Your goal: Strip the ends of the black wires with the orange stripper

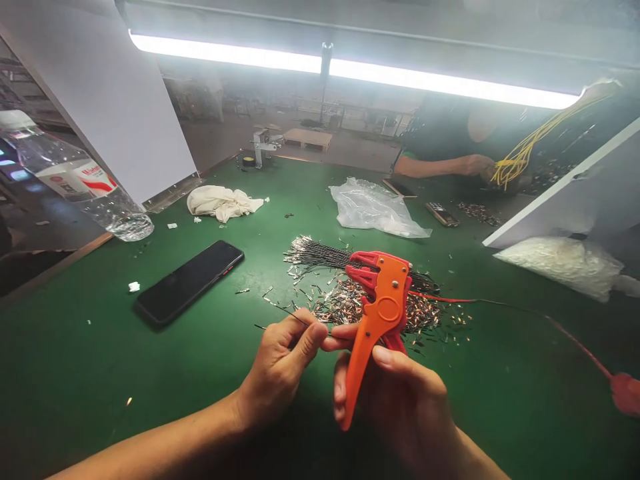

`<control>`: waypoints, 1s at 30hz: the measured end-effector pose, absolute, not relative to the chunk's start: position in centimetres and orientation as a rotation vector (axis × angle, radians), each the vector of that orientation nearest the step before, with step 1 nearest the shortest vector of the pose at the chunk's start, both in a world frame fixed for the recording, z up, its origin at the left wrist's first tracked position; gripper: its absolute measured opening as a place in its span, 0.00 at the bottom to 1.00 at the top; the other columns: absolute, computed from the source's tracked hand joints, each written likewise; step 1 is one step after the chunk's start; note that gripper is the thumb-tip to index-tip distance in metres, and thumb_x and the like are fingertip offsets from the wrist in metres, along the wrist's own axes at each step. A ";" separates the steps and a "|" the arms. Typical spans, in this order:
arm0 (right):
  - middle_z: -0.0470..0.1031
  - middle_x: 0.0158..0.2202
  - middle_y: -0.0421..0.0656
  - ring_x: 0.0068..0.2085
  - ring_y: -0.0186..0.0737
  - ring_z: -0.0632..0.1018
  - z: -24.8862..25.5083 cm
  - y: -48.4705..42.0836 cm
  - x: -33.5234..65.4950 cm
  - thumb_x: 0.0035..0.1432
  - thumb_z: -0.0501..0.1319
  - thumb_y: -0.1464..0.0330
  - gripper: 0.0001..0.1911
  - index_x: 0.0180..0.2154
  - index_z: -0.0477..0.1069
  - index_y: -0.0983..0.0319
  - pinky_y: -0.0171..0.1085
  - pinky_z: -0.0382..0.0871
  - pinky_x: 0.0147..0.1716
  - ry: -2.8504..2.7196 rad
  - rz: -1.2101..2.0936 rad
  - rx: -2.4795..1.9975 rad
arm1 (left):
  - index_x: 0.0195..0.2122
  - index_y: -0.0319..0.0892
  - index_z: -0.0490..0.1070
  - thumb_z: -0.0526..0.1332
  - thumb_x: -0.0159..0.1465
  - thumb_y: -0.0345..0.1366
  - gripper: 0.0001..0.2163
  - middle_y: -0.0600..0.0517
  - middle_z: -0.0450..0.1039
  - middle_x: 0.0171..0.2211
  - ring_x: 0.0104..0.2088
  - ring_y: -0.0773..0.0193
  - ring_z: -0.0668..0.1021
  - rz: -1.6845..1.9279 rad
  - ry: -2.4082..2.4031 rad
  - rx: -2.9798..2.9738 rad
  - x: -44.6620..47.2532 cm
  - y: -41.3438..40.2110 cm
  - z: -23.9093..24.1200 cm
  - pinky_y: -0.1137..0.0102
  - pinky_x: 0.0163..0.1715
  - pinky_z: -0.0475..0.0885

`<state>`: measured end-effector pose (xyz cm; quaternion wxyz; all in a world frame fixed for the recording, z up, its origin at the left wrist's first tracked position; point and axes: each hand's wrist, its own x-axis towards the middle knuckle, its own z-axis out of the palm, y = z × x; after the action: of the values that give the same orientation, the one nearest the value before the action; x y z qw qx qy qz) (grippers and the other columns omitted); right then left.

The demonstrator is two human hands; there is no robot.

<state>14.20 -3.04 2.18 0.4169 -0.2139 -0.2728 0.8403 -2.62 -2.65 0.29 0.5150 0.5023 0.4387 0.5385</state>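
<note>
Between thumb and fingers, my left hand (pixel 280 367) pinches a thin black wire (pixel 286 311), which points up and to the left. My right hand (pixel 415 393) is wrapped round an orange and red wire stripper (pixel 388 308), held upright with its jaws facing left. A finger of the right hand reaches toward the left fingertips; whether it touches the wire I cannot tell. Behind the tool lies a bundle of black wires (pixel 325 254) with bright metal ends. Small wire scraps (pixel 343 303) are heaped around and under it, partly hidden by the stripper.
On the green table (pixel 190 393) lie a black phone (pixel 193 281), a white cloth (pixel 223 203) and a clear plastic bag (pixel 373 208). A water bottle (pixel 83 183) leans at left. Across the table, a co-worker's hand (pixel 475 165) is near yellow wires (pixel 525 150). A tube lamp (pixel 450 80) hangs above.
</note>
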 end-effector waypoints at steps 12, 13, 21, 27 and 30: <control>0.80 0.40 0.51 0.30 0.43 0.80 1.5 -2.6 14.4 0.60 0.58 0.65 0.18 0.49 0.74 0.66 0.42 0.76 0.31 -0.683 2.142 -0.574 | 0.25 0.38 0.71 0.67 0.58 0.49 0.18 0.59 0.58 0.16 0.19 0.75 0.59 1.262 1.066 0.978 -3.7 -1.1 1.2 0.77 0.19 0.53; 0.80 0.41 0.51 0.31 0.43 0.80 1.3 -2.6 14.4 0.60 0.59 0.65 0.18 0.49 0.73 0.66 0.42 0.76 0.31 -0.693 2.147 -0.564 | 0.25 0.38 0.71 0.68 0.56 0.49 0.18 0.59 0.58 0.16 0.18 0.76 0.58 1.270 1.064 0.916 -4.0 -0.7 1.4 0.77 0.18 0.51; 0.81 0.35 0.50 0.31 0.42 0.80 -0.2 -2.8 14.0 0.55 0.65 0.62 0.22 0.49 0.71 0.66 0.39 0.73 0.29 -0.806 2.187 -0.501 | 0.29 0.39 0.72 0.73 0.49 0.49 0.19 0.60 0.60 0.18 0.17 0.77 0.59 1.378 0.985 0.663 -4.8 1.2 5.0 0.79 0.16 0.52; 0.81 0.35 0.50 0.31 0.42 0.80 -0.5 -2.7 14.1 0.54 0.66 0.61 0.23 0.49 0.70 0.67 0.40 0.71 0.30 -0.904 2.142 -0.474 | 0.29 0.38 0.72 0.73 0.50 0.48 0.18 0.60 0.61 0.18 0.17 0.77 0.59 1.373 0.953 0.695 -4.3 1.9 6.9 0.79 0.15 0.51; 0.81 0.35 0.50 0.31 0.41 0.79 -0.9 -2.7 14.0 0.53 0.67 0.61 0.24 0.48 0.70 0.66 0.39 0.70 0.31 -0.887 2.156 -0.461 | 0.29 0.38 0.72 0.73 0.49 0.48 0.19 0.60 0.61 0.18 0.17 0.78 0.59 1.399 0.948 0.673 -3.7 2.1 7.0 0.79 0.15 0.51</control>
<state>13.95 -2.72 -0.91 0.3732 -0.1799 -0.3462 0.8417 -3.71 2.10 7.00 0.6140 0.2922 0.4113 0.6070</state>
